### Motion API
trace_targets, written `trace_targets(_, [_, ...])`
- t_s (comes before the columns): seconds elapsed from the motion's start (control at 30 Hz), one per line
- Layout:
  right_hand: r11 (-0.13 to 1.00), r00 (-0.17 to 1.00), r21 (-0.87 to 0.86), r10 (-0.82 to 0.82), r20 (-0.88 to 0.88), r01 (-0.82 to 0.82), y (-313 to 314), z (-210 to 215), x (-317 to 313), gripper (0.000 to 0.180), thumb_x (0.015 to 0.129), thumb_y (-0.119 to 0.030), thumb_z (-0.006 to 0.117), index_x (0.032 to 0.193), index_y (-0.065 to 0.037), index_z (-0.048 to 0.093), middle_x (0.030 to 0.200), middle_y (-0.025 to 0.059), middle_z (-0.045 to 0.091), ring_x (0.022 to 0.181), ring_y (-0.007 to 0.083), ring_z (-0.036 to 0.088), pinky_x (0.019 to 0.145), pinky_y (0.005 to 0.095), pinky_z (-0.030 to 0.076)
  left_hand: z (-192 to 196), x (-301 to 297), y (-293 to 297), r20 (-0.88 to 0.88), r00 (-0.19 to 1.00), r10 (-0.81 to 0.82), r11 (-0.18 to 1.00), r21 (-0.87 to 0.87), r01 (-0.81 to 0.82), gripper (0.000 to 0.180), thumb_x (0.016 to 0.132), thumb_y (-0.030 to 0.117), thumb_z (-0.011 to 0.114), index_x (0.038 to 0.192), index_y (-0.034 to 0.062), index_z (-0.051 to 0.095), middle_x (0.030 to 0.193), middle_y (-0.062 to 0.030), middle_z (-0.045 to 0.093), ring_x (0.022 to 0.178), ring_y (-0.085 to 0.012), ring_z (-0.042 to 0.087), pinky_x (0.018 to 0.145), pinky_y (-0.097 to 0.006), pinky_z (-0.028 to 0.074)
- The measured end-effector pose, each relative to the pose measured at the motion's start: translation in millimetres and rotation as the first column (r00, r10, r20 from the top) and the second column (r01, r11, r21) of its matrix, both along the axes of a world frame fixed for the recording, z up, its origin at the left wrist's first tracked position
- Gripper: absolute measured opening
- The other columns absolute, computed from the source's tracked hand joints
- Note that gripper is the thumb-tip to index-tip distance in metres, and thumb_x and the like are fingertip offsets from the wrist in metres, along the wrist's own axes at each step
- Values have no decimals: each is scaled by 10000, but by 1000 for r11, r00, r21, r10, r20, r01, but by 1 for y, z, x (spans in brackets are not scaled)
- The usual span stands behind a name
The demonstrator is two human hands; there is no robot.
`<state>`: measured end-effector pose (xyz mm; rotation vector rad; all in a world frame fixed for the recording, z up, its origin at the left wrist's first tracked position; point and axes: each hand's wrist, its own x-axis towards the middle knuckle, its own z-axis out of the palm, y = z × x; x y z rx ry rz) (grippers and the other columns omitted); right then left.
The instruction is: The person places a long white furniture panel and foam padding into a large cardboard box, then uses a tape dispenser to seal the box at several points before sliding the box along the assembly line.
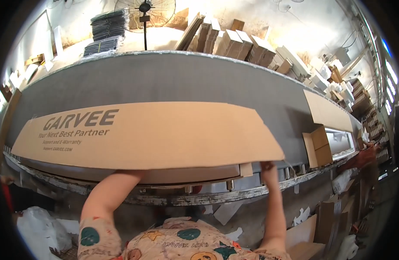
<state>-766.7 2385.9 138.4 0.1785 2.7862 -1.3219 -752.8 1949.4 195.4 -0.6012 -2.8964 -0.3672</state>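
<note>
A long flat brown cardboard sheet [156,134] with grey print on its left part lies across the near edge of a grey conveyor belt [165,82]. My right hand [267,166] grips its near right corner from below, next to a small folded flap [246,169]. My left forearm [115,184] reaches up under the sheet's near edge. The left hand itself is hidden behind the cardboard.
Further right on the belt stand an open brown box [322,146] and another flat sheet [327,110]. Another person's arm [360,158] reaches in there. Stacks of folded boxes [234,43], dark stacks [108,26] and a standing fan [145,13] are behind the belt. Cardboard scraps and a white bag [39,229] lie below.
</note>
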Motion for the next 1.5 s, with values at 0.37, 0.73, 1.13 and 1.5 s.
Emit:
trace_targets(0.37, [687, 637, 572, 694, -336, -448, -209, 40, 49, 363, 874, -350, 550, 1095, -76, 638, 1080, 171, 609, 1000, 370, 569, 853, 467, 467, -47, 132, -153, -180, 947, 267, 953, -94, -287, 426, 815, 253, 631, 1200, 83, 567, 1177, -141, 579, 1070, -351, 546, 905, -465, 434])
trace_targets(0.73, [231, 604, 855, 788, 115, -464, -195, -56, -17, 364, 847, -294, 536, 1127, -72, 604, 1057, 161, 623, 1002, 285, 596, 848, 404, 479, -55, 118, -186, 401, 880, 256, 760, 479, -439, 383, 843, 362, 583, 1100, 86, 650, 1045, -192, 643, 1044, -336, 588, 926, -437, 448])
trace_targets(1.13, [403, 711, 837, 703, -23, -371, -248, -49, 4, 463, 859, -242, 532, 1270, -30, 523, 1272, 204, 540, 1156, 327, 532, 960, 389, 433, -75, 176, -427, -152, 765, 626, 779, 184, -600, 537, 864, 326, 557, 1366, 168, 450, 1460, -105, 346, 1370, -350, 228, 1115, -575, 107])
trace_targets(1.5, [425, 747, 837, 664, -29, -344, -255, -55, -6, 456, 839, -231, 529, 1249, -31, 533, 1237, 204, 557, 1123, 341, 545, 946, 412, 435, -78, 182, -434, -624, 477, 619, 734, 244, -634, 263, 761, 129, 616, 1015, 63, 632, 1034, -109, 624, 1007, -308, 559, 957, -482, 350])
